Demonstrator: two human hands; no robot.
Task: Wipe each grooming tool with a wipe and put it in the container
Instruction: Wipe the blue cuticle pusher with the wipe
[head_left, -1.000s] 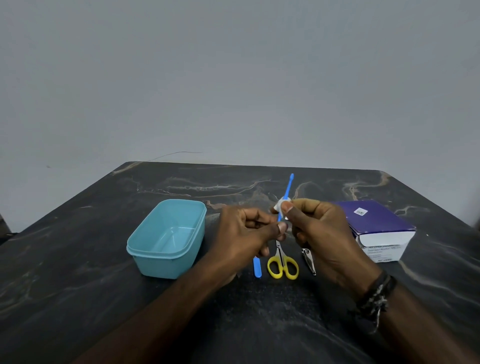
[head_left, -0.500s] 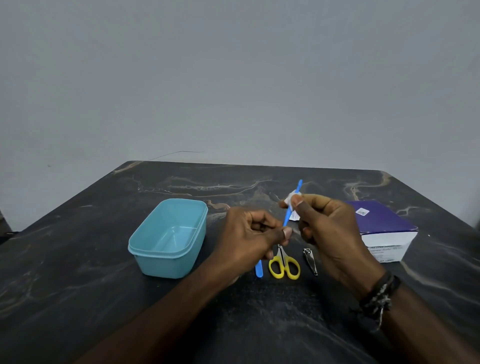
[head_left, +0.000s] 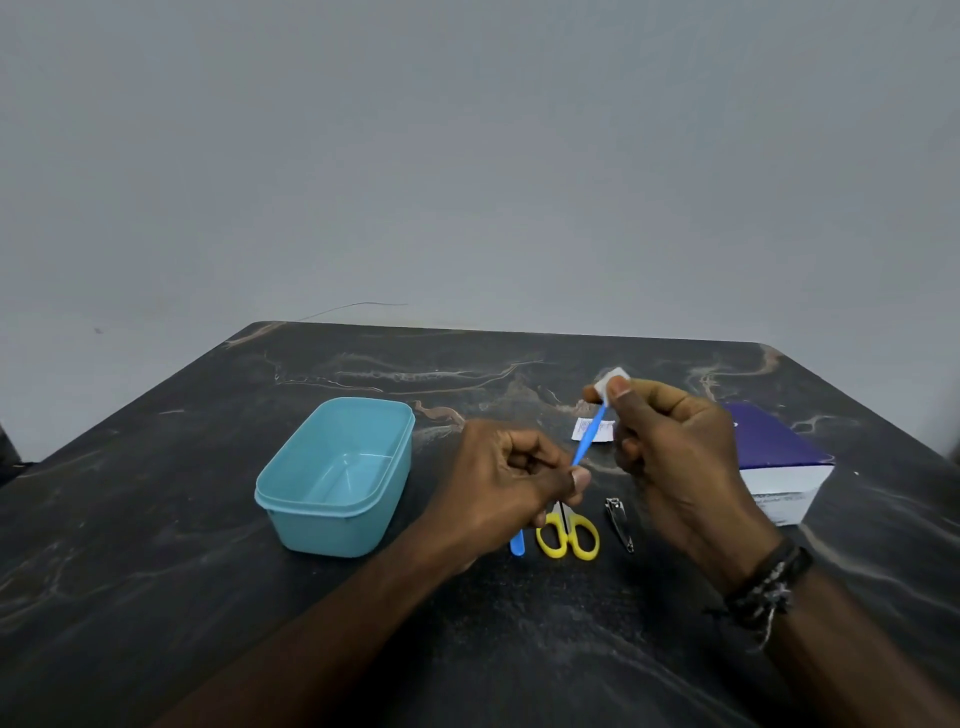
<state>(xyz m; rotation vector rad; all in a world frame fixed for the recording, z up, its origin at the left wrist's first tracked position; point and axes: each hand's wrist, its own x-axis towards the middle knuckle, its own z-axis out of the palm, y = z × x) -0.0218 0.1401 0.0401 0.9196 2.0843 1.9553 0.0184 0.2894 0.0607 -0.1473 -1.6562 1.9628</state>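
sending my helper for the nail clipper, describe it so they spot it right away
Start at the dark marble-patterned table and find the teal container. To its right, a short row of tools lies near the front edge. The nail clipper is the small bare-metal tool right of the yellow-handled scissors, the only one without coloured plastic.

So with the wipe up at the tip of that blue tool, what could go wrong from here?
1. The left hand pinches the thin blue tool only near its lower part, while the right hand pulls the wipe off the tip; the tool may flex or slip.
2. The scissors and nail clipper lie right beneath; a dropped tool could land on these apparently unwiped ones.
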